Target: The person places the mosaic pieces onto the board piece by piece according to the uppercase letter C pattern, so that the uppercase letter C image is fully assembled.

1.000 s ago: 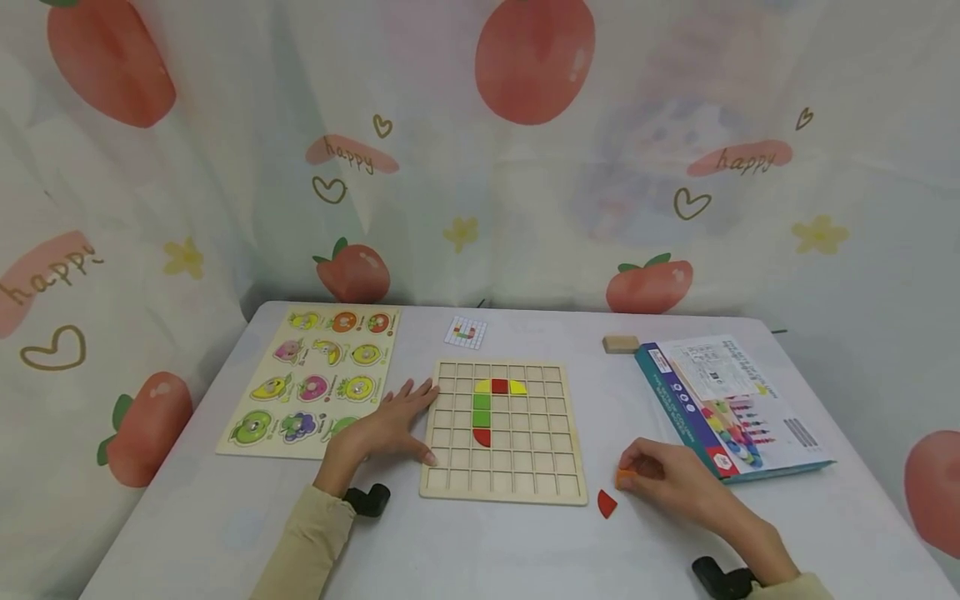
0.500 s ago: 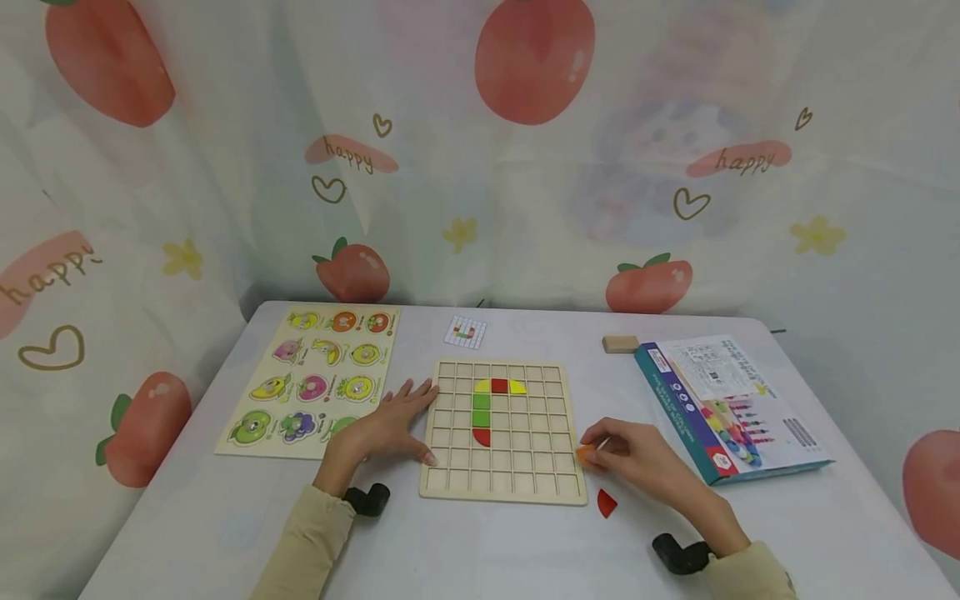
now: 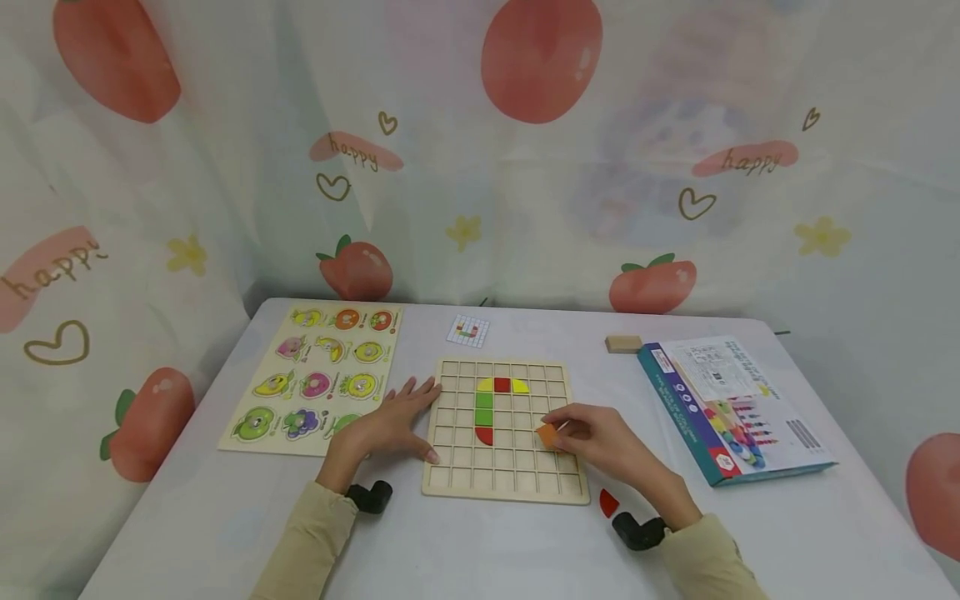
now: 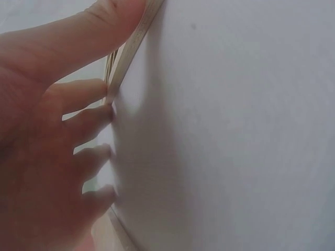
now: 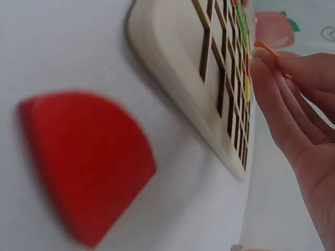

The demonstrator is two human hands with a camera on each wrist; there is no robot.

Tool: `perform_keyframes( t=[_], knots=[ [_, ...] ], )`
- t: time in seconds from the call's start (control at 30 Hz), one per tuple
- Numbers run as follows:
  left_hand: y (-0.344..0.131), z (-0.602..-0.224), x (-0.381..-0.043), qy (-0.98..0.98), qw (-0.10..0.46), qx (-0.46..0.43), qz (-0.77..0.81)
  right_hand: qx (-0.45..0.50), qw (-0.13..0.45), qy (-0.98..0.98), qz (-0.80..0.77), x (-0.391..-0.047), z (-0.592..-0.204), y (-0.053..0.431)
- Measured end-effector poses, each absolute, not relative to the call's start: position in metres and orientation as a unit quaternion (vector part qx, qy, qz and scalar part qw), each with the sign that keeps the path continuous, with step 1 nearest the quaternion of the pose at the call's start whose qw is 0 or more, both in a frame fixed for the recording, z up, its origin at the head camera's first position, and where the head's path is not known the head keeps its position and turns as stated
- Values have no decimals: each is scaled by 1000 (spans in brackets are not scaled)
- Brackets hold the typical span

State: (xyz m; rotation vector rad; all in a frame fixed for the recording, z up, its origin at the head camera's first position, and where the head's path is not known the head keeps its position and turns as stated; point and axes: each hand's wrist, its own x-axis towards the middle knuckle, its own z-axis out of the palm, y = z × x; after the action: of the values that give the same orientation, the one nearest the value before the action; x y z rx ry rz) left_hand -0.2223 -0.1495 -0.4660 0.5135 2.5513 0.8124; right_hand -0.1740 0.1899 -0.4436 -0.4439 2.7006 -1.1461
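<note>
A wooden grid board (image 3: 457, 483) lies mid-table with red, yellow and green pieces set in its cells: a yellow, red (image 3: 502, 385), yellow row, two green squares (image 3: 484, 409) below its left end, then a red quarter-round (image 3: 485, 436). My right hand (image 3: 600, 437) pinches a flat orange piece (image 3: 547, 436) between thumb and fingers, over the right part of the grid. My left hand (image 3: 390, 425) has its fingers spread, thumb and fingertips at the board's left edge; the left wrist view shows the thumb (image 4: 104, 26) along that edge. A loose red quarter-round piece (image 5: 89, 162) lies by the board's near right corner.
A fruit puzzle board (image 3: 315, 379) lies at the left, beside my left hand. A small pattern card (image 3: 468, 331) lies behind the grid board. At the right are a boxed set (image 3: 735, 408) and a small wooden block (image 3: 623, 343). A printed curtain stands behind the table.
My right hand has moved left with the orange piece, from the table right of the board to over the grid. The left hand has stayed at the board's edge.
</note>
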Motion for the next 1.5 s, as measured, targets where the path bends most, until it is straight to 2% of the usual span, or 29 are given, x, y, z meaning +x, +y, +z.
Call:
perform_keyframes(
  t=[1.03,1.37,1.5],
  knots=[
    [-151,-466,-223,915,206,184,295,-208,113,914,-330,-200,-455,136],
    [-149,-465,-222,915,207,186,293,-198,131,918,-317,-197,-453,138],
    [-149,-464,-221,915,209,183,293,-195,121,920,-318,-191,-450,148]
  ],
)
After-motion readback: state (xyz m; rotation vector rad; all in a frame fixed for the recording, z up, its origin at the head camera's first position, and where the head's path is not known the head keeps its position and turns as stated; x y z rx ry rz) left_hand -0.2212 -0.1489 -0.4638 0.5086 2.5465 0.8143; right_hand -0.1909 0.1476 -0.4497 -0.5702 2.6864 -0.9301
